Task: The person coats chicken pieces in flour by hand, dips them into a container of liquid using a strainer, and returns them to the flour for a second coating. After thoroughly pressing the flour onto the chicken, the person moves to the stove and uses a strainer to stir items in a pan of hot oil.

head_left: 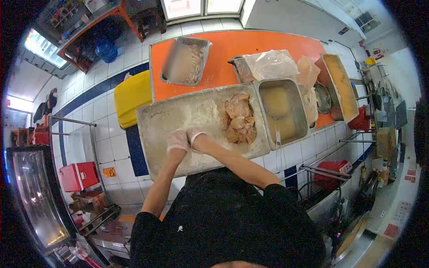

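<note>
From here, my left hand (pixel 178 140) sits beside my right hand (pixel 195 135) in the tray (pixel 157 154), opening and grip unclear; meat (pixel 240 118) lies rightward.

Tabletop (pixel 228 42), contents by position.
Front: main tray (pixel 154 154), powder (pixel 196 107) spread over its floor, meat pieces (pixel 240 118) heaped toward its right end. Directly right of it: side pan (pixel 300 102), holding liquid (pixel 275 102). Behind the main tray, rear left corner: back pan (pixel 190 84). Behind the side pan: container (pixel 243 70), plastic bag (pixel 275 64) lying over it. Right end: end tray (pixel 356 115). Outside, beside the tabletop's left edge: bin (pixel 134 98).
</note>
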`<state>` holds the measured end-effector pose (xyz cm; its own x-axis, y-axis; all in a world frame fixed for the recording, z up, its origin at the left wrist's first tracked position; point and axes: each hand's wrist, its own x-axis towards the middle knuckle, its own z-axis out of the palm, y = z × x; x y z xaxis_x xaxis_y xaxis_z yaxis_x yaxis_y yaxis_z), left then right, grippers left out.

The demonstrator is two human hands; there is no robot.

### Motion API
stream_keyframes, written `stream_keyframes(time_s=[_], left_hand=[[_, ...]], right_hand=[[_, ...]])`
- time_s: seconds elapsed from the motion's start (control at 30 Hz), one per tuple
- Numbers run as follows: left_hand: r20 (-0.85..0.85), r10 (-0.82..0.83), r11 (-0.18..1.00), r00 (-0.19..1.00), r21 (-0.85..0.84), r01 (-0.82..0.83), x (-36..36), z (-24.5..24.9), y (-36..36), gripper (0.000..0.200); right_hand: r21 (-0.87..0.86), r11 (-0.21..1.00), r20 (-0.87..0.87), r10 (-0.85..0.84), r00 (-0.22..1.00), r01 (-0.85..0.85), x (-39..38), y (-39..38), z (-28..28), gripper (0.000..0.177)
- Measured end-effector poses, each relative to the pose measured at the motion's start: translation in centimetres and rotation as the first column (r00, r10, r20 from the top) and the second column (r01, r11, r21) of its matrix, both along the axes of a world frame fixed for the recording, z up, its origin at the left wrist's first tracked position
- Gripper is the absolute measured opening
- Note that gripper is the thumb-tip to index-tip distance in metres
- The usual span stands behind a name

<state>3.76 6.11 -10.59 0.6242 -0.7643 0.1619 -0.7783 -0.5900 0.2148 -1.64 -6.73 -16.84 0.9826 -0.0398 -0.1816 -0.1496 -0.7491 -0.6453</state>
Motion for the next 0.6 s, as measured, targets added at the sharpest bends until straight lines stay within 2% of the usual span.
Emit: stream_keyframes(time_s=[0.03, 0.07, 0.13, 0.17, 0.2, 0.23, 0.27, 0.3, 0.33, 0.37, 0.43, 0.47, 0.5, 0.53, 0.57, 0.6], left_hand=[[0.138, -0.109, 0.994, 0.984, 0.005, 0.11, 0.0, -0.9, -0.4, 0.017], [0.143, -0.114, 0.993, 0.983, 0.002, 0.115, 0.5, -1.1, -0.2, 0.017], [-0.206, 0.034, 0.969, 0.978, 0.247, 0.018, 2.1, -1.3, 0.5, 0.018], [-0.21, 0.031, 0.967, 0.977, 0.252, 0.024, 1.0, -0.9, -0.1, 0.018], [-0.028, 0.029, 0.971, 0.999, 0.238, -0.022, -0.4, -0.5, -1.2, 0.018], [0.161, 0.027, 0.976, 0.987, 0.211, -0.061, -0.9, -0.2, -2.0, 0.019], [0.165, 0.018, 0.977, 0.986, 0.207, -0.053, -0.4, -0.3, -1.8, 0.019], [0.048, 0.006, 0.977, 0.999, 0.211, -0.016, 0.2, -0.6, -1.1, 0.018], [-0.068, -0.009, 0.977, 0.998, 0.213, 0.023, 0.6, -0.7, -1.0, 0.018], [-0.058, -0.017, 0.979, 0.998, 0.203, 0.028, 0.7, 0.6, -2.4, 0.018], [-0.155, 0.161, 0.939, 0.975, 0.327, -0.104, -0.6, 3.4, -4.1, 0.016], [-0.146, 0.147, 0.939, 0.978, 0.333, -0.091, -1.1, 3.9, -4.3, 0.016], [-0.135, 0.124, 0.965, 0.983, 0.248, -0.088, -1.5, 4.3, -4.6, 0.015], [-0.126, 0.108, 0.984, 0.986, 0.156, -0.088, -2.1, 4.8, -5.3, 0.014], [-0.119, 0.104, 0.984, 0.987, 0.157, -0.085, -2.7, 6.1, -6.0, 0.014], [-0.146, 0.049, 0.982, 0.988, 0.187, -0.021, -3.1, 8.0, -7.0, 0.015]], right_hand=[[-0.004, 1.0, 0.003, -0.004, 1.0, 0.004, -0.3, -0.8, 1.4, 0.026], [-0.049, 0.999, -0.052, 0.015, 0.999, -0.018, -0.7, -2.0, 4.2, 0.025], [-0.097, 0.995, -0.102, 0.025, 0.995, -0.035, -0.2, -2.8, 5.6, 0.024], [-0.163, 0.981, -0.13, 0.085, 0.988, -0.106, 0.2, -2.0, 4.8, 0.023], [-0.225, 0.959, -0.158, 0.139, 0.978, -0.173, 0.4, -1.3, 4.1, 0.023], [-0.223, 0.962, -0.152, 0.128, 0.98, -0.161, 0.4, -1.2, 3.6, 0.023], [-0.185, 0.975, -0.101, 0.103, 0.989, -0.121, 0.3, -1.3, 3.3, 0.023], [-0.148, 0.985, -0.053, 0.079, 0.995, -0.086, 0.0, -1.8, 2.9, 0.023], [0.096, 0.975, -0.042, 0.203, 0.978, -0.198, 0.2, -3.0, 7.8, 0.021], [0.084, 0.978, -0.035, 0.196, 0.98, -0.192, 0.2, -3.3, 7.1, 0.021], [-0.052, 0.997, 0.089, 0.069, 0.994, -0.065, -0.8, -2.1, 5.4, 0.021], [-0.045, 0.998, 0.098, 0.053, 0.994, -0.049, -1.1, -2.2, 5.4, 0.021], [-0.066, 0.996, 0.031, 0.062, 0.998, -0.06, -1.0, -2.7, 5.5, 0.021], [-0.09, 0.993, -0.04, 0.077, 0.996, -0.08, -1.1, -3.4, 6.3, 0.021], [-0.089, 0.993, -0.032, 0.073, 0.997, -0.075, -2.2, -4.3, 9.1, 0.021], [-0.07, 0.994, 0.058, 0.092, 0.994, -0.087, -4.0, -6.1, 13.6, 0.019]])
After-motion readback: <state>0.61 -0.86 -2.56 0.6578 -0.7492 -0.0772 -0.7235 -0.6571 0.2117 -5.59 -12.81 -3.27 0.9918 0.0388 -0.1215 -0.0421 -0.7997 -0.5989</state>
